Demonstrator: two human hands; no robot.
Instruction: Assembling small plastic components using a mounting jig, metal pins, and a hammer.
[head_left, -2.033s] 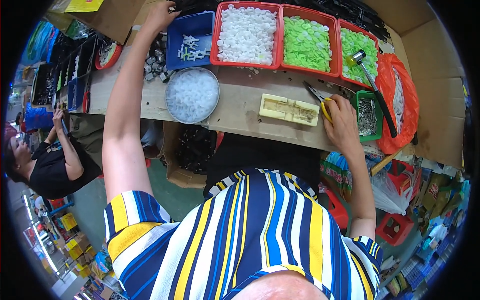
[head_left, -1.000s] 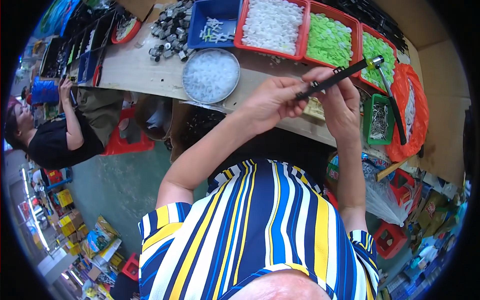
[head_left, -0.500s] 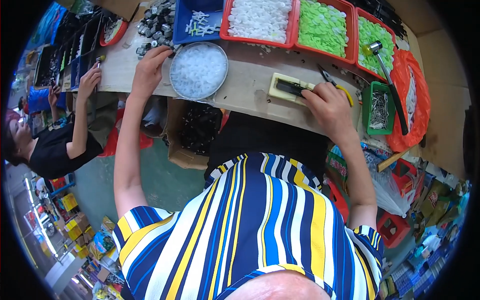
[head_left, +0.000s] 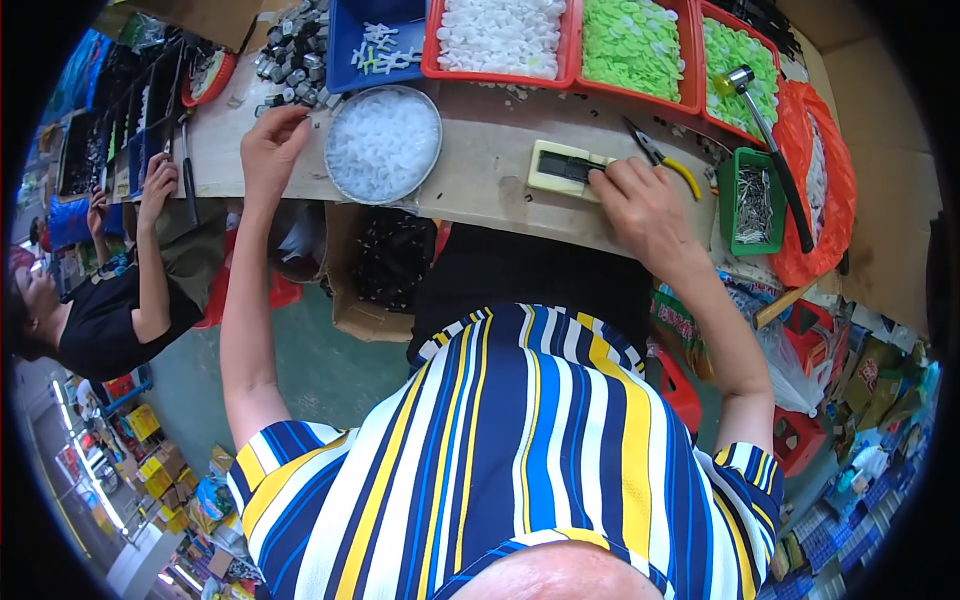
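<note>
At the table's edge on the left, my left hand (head_left: 272, 155) is pinched closed just left of a round dish (head_left: 383, 142) of translucent white pieces. Whatever sits between its fingertips is too small to make out. Beyond it lies a pile of small grey and black parts (head_left: 295, 62). My right hand (head_left: 648, 212) curls its fingers over the right end of a cream block (head_left: 548, 182). In the block's recess lies a slim black piece (head_left: 563, 166), and my fingertips touch that end. Pliers with yellow handles (head_left: 664, 160) lie right behind this hand.
Along the back stand a blue bin (head_left: 345, 72) and red trays (head_left: 572, 70) of white and green pieces. At right, a hammer (head_left: 778, 150) lies across a green box (head_left: 727, 205) of metal pins and an orange bag (head_left: 845, 200). A co-worker (head_left: 120, 315) sits left, near another hammer (head_left: 188, 170).
My left hand has drawn away leftward from the dish and the grey parts. My right hand stays at the block, fingers shifted slightly toward its end. The co-worker has let go of their hammer.
</note>
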